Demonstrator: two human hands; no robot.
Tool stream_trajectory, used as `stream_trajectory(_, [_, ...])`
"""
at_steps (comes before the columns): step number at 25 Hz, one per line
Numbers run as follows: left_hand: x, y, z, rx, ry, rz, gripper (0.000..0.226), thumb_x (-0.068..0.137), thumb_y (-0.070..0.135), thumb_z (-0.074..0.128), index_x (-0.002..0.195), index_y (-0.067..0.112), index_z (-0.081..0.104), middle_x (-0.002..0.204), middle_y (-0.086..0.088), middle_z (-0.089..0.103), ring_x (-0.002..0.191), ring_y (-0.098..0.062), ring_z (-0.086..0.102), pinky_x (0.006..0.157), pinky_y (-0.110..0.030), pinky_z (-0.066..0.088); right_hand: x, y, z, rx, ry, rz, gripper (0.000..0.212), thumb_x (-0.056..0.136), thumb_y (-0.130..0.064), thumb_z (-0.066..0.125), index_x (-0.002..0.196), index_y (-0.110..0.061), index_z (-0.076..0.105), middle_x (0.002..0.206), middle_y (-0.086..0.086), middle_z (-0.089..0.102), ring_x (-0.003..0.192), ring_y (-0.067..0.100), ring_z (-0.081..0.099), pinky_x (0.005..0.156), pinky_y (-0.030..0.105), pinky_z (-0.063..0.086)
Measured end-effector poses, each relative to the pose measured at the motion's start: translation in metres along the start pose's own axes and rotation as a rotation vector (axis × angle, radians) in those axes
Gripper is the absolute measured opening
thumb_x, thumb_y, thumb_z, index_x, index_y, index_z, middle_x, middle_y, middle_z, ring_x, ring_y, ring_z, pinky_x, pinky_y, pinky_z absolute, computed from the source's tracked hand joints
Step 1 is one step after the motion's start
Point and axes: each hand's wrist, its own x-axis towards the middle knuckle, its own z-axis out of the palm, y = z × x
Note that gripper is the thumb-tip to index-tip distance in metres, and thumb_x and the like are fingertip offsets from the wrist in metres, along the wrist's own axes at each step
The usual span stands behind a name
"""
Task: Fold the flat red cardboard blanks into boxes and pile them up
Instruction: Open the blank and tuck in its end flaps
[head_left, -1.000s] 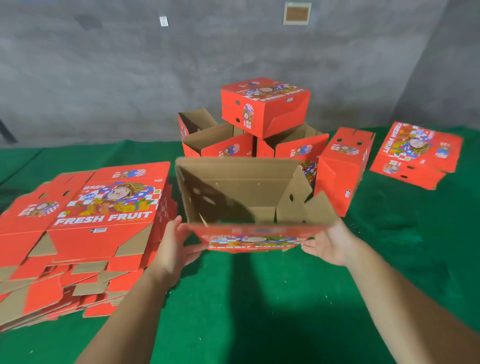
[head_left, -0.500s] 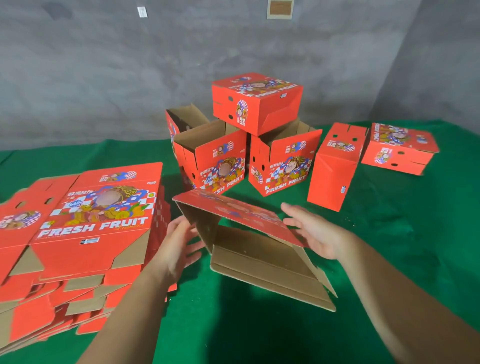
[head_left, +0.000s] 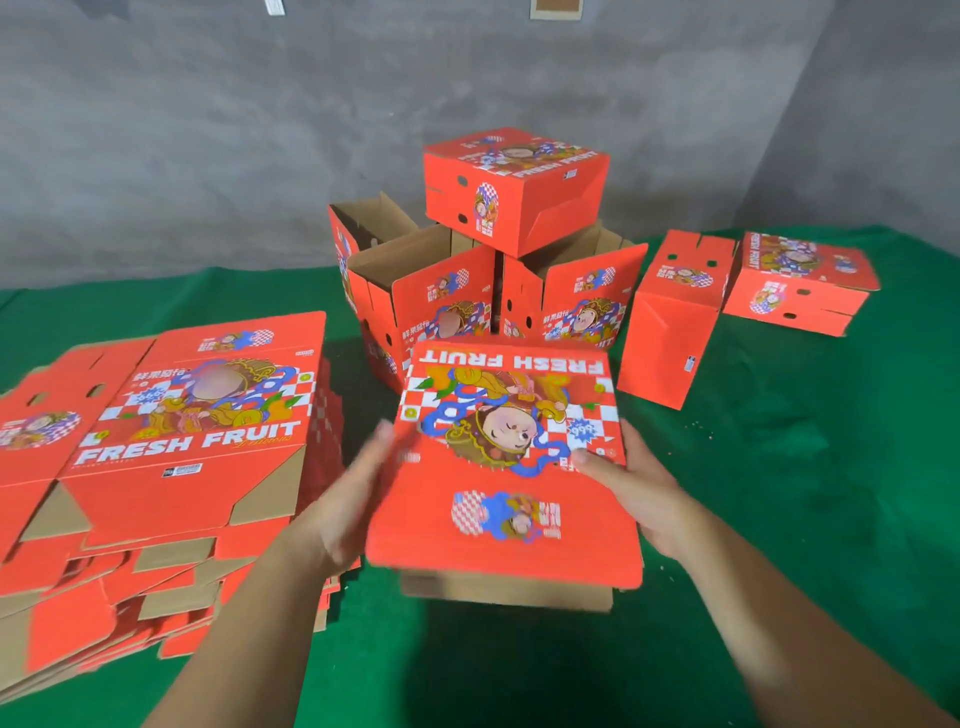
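Box in hand (head_left: 511, 467), mid-scene, near side, printed face up, brown flaps showing beneath. Right hand (head_left: 636, 488) grips its right edge, thumb on top. Left hand (head_left: 345, 499) lies flat-fingered against the left edge, blurred. I judge it light, stiff corrugated card, glossy, a bit slick; best held by opposite edges. Flat blanks (head_left: 171, 457) stacked left; pile of folded boxes (head_left: 498, 249) far on the green surface (head_left: 779, 493).

Two forearms in view, both bare to the frame edge. No sleeves. Left hand (head_left: 343, 499) and right hand (head_left: 641, 491) ungloved, ringless.
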Motion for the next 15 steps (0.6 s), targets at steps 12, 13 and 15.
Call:
stream_trajectory(12, [-0.013, -0.051, 0.035, 0.432, 0.272, 0.348, 0.098, 0.093, -0.002, 0.071, 0.164, 0.023, 0.009, 0.157, -0.008, 0.039, 0.131, 0.008, 0.050, 0.102, -0.013, 0.043, -0.013, -0.002, -0.008, 0.230, -0.023, -0.026, 0.081, 0.082, -0.058, 0.057, 0.157, -0.038, 0.032, 0.153, -0.009, 0.051, 0.140, 0.022, 0.048, 0.120, 0.046, 0.025])
stream_trajectory(13, [-0.015, -0.052, 0.040, 0.423, 0.272, 0.374, 0.093, 0.093, 0.001, 0.072, 0.163, 0.024, 0.015, 0.154, -0.001, 0.045, 0.127, 0.010, 0.053, 0.097, -0.008, 0.042, -0.014, -0.003, -0.006, 0.183, -0.068, -0.026, 0.076, 0.084, -0.062, 0.055, 0.154, -0.042, 0.035, 0.151, -0.011, 0.055, 0.139, 0.015, 0.049, 0.120, 0.045, 0.026])
stream_trajectory(15, [-0.014, -0.050, 0.046, 0.448, 0.288, 0.468, 0.061, 0.096, 0.010, 0.072, 0.149, 0.026, 0.048, 0.137, 0.011, 0.066, 0.124, -0.001, 0.061, 0.096, -0.012, 0.047, -0.013, -0.005, 0.000, 0.075, -0.152, -0.052, 0.069, 0.083, -0.062, 0.060, 0.148, -0.047, 0.041, 0.144, -0.013, 0.060, 0.129, -0.004, 0.055, 0.115, 0.034, 0.034])
